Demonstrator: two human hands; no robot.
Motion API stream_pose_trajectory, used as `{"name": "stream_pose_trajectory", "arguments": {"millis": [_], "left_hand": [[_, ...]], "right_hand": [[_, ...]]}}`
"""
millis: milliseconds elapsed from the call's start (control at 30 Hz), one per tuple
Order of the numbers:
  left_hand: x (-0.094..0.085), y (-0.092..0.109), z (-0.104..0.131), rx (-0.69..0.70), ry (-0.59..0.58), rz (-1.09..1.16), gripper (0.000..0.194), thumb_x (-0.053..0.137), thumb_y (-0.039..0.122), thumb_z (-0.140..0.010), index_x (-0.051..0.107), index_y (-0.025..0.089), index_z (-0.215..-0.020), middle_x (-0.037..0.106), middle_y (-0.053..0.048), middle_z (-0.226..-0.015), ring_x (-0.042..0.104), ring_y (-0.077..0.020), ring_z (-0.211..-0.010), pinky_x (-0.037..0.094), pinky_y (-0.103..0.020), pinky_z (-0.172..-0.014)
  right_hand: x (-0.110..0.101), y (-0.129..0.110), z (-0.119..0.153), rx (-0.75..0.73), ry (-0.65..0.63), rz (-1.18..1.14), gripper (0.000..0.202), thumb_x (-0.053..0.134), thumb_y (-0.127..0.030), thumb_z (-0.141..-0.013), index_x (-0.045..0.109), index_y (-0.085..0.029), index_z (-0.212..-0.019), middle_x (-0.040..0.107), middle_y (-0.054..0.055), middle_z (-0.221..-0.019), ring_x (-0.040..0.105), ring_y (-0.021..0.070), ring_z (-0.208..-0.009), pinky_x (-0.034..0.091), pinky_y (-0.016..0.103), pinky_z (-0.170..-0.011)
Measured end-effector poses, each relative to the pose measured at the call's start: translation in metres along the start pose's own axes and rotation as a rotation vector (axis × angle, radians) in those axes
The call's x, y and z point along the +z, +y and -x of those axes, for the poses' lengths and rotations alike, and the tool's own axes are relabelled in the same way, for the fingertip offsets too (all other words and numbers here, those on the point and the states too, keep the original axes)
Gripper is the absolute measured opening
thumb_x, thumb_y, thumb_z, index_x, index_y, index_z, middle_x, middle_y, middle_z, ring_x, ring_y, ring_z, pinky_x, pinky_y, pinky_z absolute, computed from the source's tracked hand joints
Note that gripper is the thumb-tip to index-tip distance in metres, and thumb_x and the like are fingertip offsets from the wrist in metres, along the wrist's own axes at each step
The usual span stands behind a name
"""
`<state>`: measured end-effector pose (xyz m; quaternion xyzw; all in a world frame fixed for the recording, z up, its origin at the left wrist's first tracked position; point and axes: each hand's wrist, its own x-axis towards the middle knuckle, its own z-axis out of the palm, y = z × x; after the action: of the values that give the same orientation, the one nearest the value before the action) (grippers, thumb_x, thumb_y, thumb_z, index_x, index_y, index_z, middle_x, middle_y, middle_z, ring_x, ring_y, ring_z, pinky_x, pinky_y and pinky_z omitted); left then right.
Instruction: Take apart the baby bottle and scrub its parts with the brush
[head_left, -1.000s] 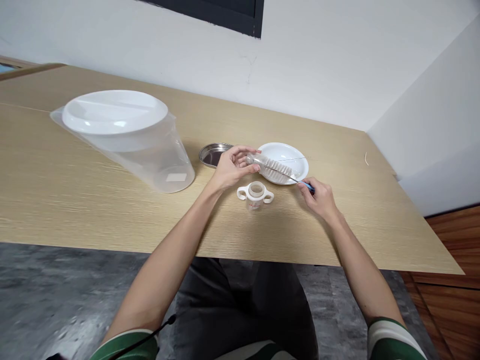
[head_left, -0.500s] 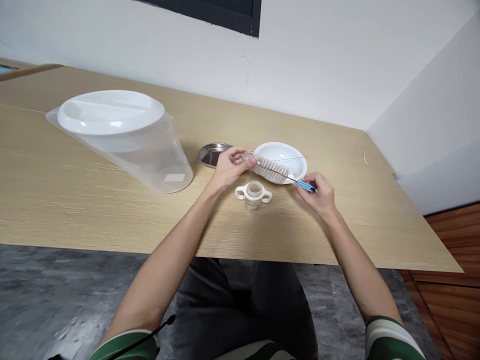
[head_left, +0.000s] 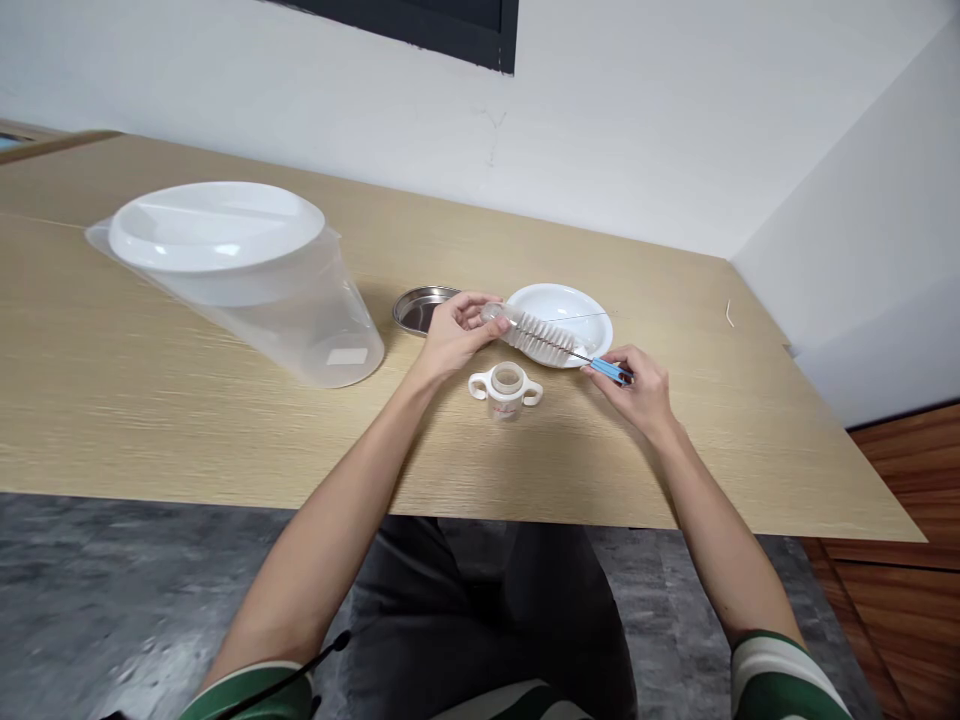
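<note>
My right hand (head_left: 637,385) is closed around the blue handle of a bottle brush (head_left: 547,341) with white bristles on a twisted wire. The brush lies slantwise in the air, its bristled end up and to the left. My left hand (head_left: 463,330) is closed on a small clear part (head_left: 493,313), possibly a bottle teat or cap; its exact kind is hard to make out. The brush's tip meets this part at my fingers. Just below the brush, a small baby bottle (head_left: 506,404) with two white side handles stands upright with its mouth uncovered.
Behind the brush sits a white oval dish (head_left: 577,298) with something white in it. A shallow metal tray (head_left: 411,318) is partly behind my left hand. A large translucent pitcher (head_left: 300,330) with a white lid stands left. A bent pale strip (head_left: 730,314) lies far right.
The view has shifted very slightly. Both hands keep their hold on the brush and the clear part, with hardly any movement.
</note>
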<state>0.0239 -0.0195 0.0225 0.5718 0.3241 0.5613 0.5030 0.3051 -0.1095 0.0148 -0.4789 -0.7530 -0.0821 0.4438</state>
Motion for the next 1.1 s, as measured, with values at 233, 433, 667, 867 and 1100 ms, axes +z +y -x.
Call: {"name": "stream_pose_trajectory", "arguments": {"millis": [233,433,667,867,1100], "left_hand": [[-0.0023,-0.0026,-0.0015,0.048,-0.065,0.042,0.052,0.093,0.040,-0.063,0.068,0.017,-0.102,0.074,-0.013,-0.113,0.071,-0.0246,-0.108,0.058,-0.038,-0.096],[-0.0026,-0.0028,-0.0022,0.090,-0.095,0.063,0.051,0.094,0.039,-0.063,0.069,0.018,-0.103,0.075,-0.013,-0.114,0.071,-0.0249,-0.109,0.058,-0.039,-0.096],[-0.0007,0.0017,-0.0013,0.052,-0.064,0.042,0.052,0.094,0.042,-0.061,0.070,0.017,-0.100,0.075,-0.012,-0.111,0.071,-0.0234,-0.106,0.058,-0.036,-0.093],[0.0012,0.0023,-0.0015,-0.076,0.073,0.010,0.052,0.091,0.054,-0.061,0.071,0.016,-0.090,0.073,-0.006,-0.082,0.065,-0.0132,-0.068,0.054,-0.024,-0.061],[-0.0006,0.0018,-0.0015,-0.063,0.043,0.014,0.055,0.094,0.052,-0.057,0.072,0.016,-0.093,0.075,-0.007,-0.089,0.067,-0.0131,-0.071,0.057,-0.025,-0.067]], "right_hand": [[-0.0005,0.0010,0.0007,-0.001,-0.011,0.003,0.023,0.069,-0.044,-0.092,0.066,-0.022,-0.087,0.071,0.001,-0.075,0.061,0.0129,-0.060,0.046,0.027,-0.057],[-0.0007,0.0035,0.0000,-0.025,-0.031,-0.003,0.025,0.065,-0.042,-0.095,0.068,-0.020,-0.084,0.070,0.002,-0.071,0.060,0.0128,-0.059,0.044,0.026,-0.057],[-0.0014,0.0008,0.0022,0.003,-0.101,-0.027,0.029,0.058,-0.044,-0.099,0.068,-0.020,-0.085,0.067,-0.001,-0.064,0.054,0.0109,-0.051,0.040,0.025,-0.053],[0.0022,-0.0014,0.0045,0.032,-0.112,-0.040,0.027,0.071,-0.048,-0.089,0.062,-0.023,-0.097,0.070,-0.001,-0.076,0.061,0.0126,-0.060,0.045,0.025,-0.057],[0.0008,0.0006,0.0017,0.040,-0.024,-0.012,0.027,0.070,-0.048,-0.090,0.067,-0.021,-0.093,0.074,0.004,-0.081,0.064,0.0142,-0.063,0.048,0.026,-0.058]]}}
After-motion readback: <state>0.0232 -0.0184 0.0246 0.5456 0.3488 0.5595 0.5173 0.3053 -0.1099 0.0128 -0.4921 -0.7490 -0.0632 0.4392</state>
